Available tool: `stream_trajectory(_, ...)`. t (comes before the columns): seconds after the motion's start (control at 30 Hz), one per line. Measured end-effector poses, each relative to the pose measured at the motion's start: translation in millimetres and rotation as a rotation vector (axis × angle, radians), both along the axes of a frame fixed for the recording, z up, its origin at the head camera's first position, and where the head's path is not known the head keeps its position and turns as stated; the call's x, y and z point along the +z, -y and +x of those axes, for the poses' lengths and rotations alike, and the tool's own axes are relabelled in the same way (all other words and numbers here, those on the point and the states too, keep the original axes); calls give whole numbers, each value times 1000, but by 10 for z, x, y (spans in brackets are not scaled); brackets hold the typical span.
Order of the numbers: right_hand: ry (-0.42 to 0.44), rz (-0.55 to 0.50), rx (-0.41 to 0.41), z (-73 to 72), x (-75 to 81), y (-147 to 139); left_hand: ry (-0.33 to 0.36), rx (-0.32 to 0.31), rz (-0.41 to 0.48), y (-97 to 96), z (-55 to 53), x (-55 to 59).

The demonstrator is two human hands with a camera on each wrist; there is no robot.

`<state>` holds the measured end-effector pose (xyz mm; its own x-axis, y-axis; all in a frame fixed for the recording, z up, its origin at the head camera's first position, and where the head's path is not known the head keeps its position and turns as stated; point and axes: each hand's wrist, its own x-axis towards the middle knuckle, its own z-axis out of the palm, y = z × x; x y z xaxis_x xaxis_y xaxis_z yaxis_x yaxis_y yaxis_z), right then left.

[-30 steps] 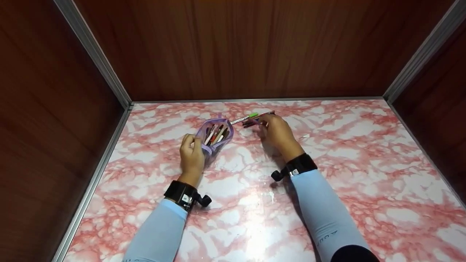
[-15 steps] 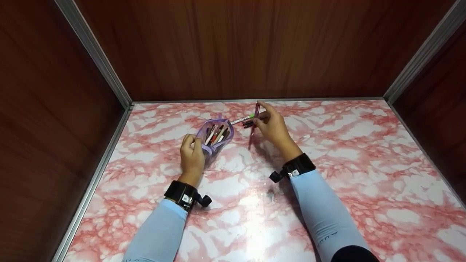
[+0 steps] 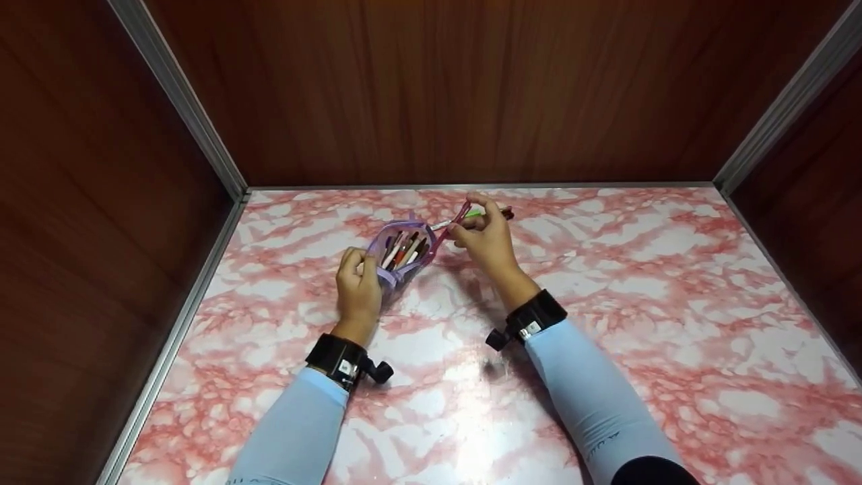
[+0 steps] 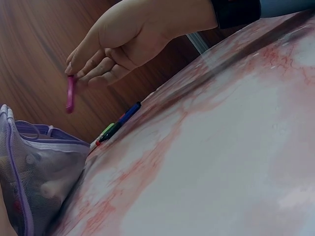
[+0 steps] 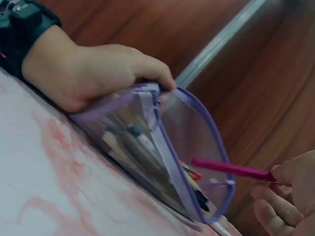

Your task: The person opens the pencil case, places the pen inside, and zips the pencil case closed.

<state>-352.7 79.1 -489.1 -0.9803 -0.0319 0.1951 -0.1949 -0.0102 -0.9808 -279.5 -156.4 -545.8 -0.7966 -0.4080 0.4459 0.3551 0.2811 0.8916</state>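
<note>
A see-through mesh pencil pouch (image 5: 170, 157) with purple trim stands with its mouth spread, several pens (image 3: 407, 250) inside. My left hand (image 3: 359, 286) grips the pouch's near left rim. Between thumb and fingers, my right hand (image 3: 495, 246) pinches a magenta pen (image 5: 231, 168). The pen slants down toward the pouch, and its lower end is at the right side of the mouth. In the left wrist view, the same pen (image 4: 70, 94) hangs above the pouch's level.
Loose pens lie on the marbled table (image 3: 640, 303) just behind the right hand, including one with a green end (image 3: 475, 213) and a dark blue one (image 4: 129, 113). A wood-grain panel (image 3: 471, 94) closes off the back.
My right hand has lifted the magenta pen from the loose pens, tilted it, and carried it left to the pouch mouth. My left hand keeps its grip on the rim.
</note>
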Motion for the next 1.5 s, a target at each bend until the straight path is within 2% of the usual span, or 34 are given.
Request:
stream_trajectory(0.13,6,-31,-30,42,-36,107,-18,-9,-25,1,-11,-15)
stream_trajectory(0.3,6,30,-21,121,-91,244,-10,-10,-43,-4,-16,-29)
stream_trajectory(0.43,15,145,30,168,-149,321,-21,5,-46,-4,-27,-46)
stream_trajectory(0.57,-11,325,86,196,-179,346,-24,-9,-38,-6,-21,-42)
stream_trajectory(0.67,-39,413,154,205,-180,344,-18,-28,-28,-15,-4,-13)
stream_trajectory(0.8,-47,477,252,200,-179,337,10,-35,-28,-16,10,10)
stream_trajectory(0.9,-21,497,285,183,-181,309,25,-28,-33,-4,11,7)
stream_trajectory(1.0,14,513,238,138,-175,224,15,-7,-40,7,8,3)
stream_trajectory(1.13,26,572,136,43,-171,39,-4,13,-54,8,4,-1)
stream_trajectory(1.33,-75,689,89,-114,-212,-238,-14,18,-62,5,5,-6)
stream_trajectory(1.5,-109,790,84,-182,-229,-432,-29,25,-65,8,0,-9)
